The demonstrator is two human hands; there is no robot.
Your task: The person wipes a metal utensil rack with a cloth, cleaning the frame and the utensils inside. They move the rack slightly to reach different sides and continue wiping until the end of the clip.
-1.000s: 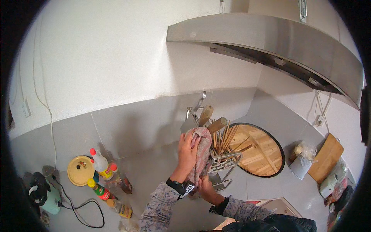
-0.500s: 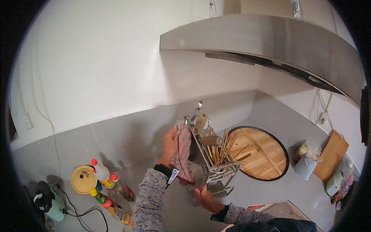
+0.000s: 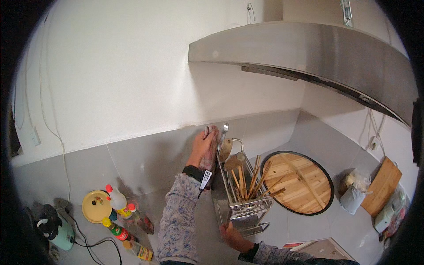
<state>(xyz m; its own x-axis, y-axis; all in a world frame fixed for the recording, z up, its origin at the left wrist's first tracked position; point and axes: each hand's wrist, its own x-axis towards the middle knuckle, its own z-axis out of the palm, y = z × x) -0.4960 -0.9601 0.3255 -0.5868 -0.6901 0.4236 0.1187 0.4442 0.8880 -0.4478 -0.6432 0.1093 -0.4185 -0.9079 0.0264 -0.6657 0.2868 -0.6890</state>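
A metal utensil rack (image 3: pixel 251 206) stands tilted on the grey counter by the tiled wall. My left hand (image 3: pixel 199 146) is closed around a bunched pinkish cloth (image 3: pixel 212 153), which it presses to the far left side of the rack. At the near lower corner, the fingers of my right hand (image 3: pixel 235 238) grip the rack's edge. Wooden chopsticks (image 3: pixel 252 180) stick up out of the rack. Behind them a ladle (image 3: pixel 224 129) and wooden-looking spatulas (image 3: pixel 235 160) lean outward.
A round wooden board with a dark rim (image 3: pixel 300 183) lies right of the rack. Farther right are a bag-lined container (image 3: pixel 352 199) and a rectangular board (image 3: pixel 380 187). Several sauce bottles (image 3: pixel 118 230), a yellow lid (image 3: pixel 93 213) and a green kettle (image 3: pixel 62 234) stand left. The range hood (image 3: pixel 291 48) hangs above.
My left hand has moved up along the rack's side toward its far end, and the cloth is now more bunched. My right hand stays at the near corner. The view has shifted slightly.
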